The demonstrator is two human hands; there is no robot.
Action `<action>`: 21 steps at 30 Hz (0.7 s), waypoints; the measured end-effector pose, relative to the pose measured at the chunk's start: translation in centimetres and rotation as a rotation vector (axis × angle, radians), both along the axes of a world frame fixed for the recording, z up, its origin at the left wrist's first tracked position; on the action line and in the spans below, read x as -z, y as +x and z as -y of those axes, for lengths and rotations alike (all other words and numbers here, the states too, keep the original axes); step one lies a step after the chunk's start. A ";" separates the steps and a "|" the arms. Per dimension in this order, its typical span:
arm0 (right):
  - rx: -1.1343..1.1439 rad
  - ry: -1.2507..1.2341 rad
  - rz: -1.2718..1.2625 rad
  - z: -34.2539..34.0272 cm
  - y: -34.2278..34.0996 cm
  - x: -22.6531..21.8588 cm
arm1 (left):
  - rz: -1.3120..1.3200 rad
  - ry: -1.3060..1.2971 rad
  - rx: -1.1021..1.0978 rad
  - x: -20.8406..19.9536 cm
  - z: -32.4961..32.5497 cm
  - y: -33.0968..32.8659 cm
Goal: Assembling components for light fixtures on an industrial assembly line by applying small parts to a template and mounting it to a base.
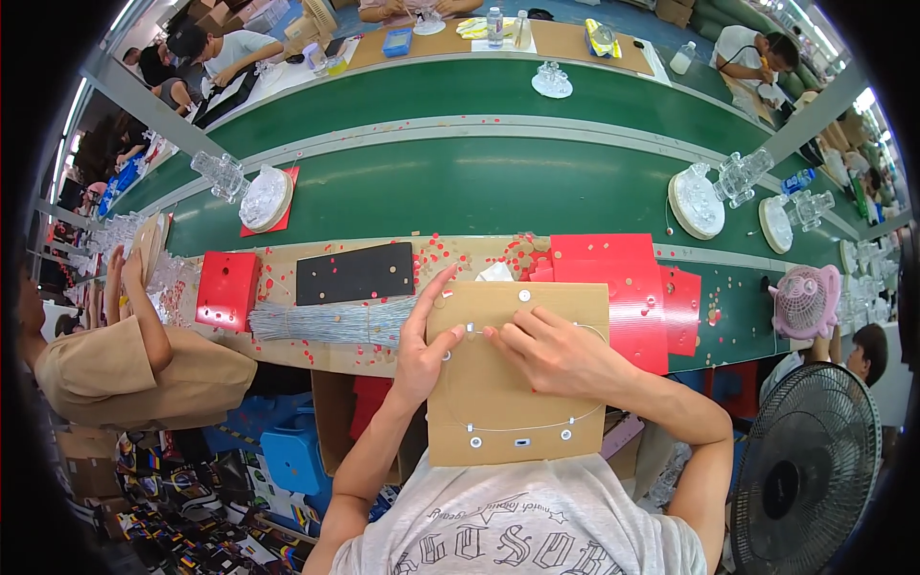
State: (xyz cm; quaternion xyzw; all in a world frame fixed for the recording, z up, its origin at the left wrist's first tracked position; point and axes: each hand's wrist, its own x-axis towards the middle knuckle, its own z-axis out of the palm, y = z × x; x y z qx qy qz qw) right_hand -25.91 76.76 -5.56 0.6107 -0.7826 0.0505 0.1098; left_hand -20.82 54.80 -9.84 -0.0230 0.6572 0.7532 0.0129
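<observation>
A brown cardboard panel (517, 388) stands tilted against my body, over the table's near edge. My left hand (422, 350) grips its left edge, thumb on the face beside a small white clip (470, 328) and fingers reaching behind. My right hand (556, 353) lies over the panel's upper right, fingers curled and fingertips pinched close to that clip on a thin white wire (522, 428). This wire loops around the face through several small clips. Round white pieces (566, 435) and a small dark-centred rectangular part (522, 443) sit along the lower edge. My right palm hides part of the wire.
Beyond the panel lie a bundle of grey wires (331, 323), a black board (355, 272), a red box (228, 290) and red sheets (609, 307). Clear plastic pieces on round bases (265, 199) rest on the green conveyor (479, 182). A black fan (805, 479) stands right; co-workers sit around.
</observation>
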 end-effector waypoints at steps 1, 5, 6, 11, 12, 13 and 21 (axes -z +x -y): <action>0.002 0.096 -0.058 0.0 0.1 -0.5 | 0.002 0.001 0.000 0.0 0.1 0.0; -0.047 0.235 -0.096 0.1 -0.2 -2.3 | 0.008 0.001 0.002 -0.5 0.0 -0.2; -0.064 0.270 -0.098 0.3 -0.4 -2.5 | 0.013 0.008 0.005 -0.5 0.0 -0.3; -0.052 0.059 -0.061 0.4 -1.2 0.1 | -0.018 0.010 -0.004 0.1 0.2 -0.3; -0.053 0.034 -0.071 0.6 -1.0 0.3 | -0.024 -0.007 -0.013 0.1 0.2 -0.2; -0.053 0.008 -0.081 0.7 -1.0 0.4 | -0.024 -0.006 -0.015 0.1 0.2 -0.2; -0.041 0.155 -0.081 1.4 -0.5 -1.0 | 0.006 0.042 -0.024 -0.2 0.2 -0.4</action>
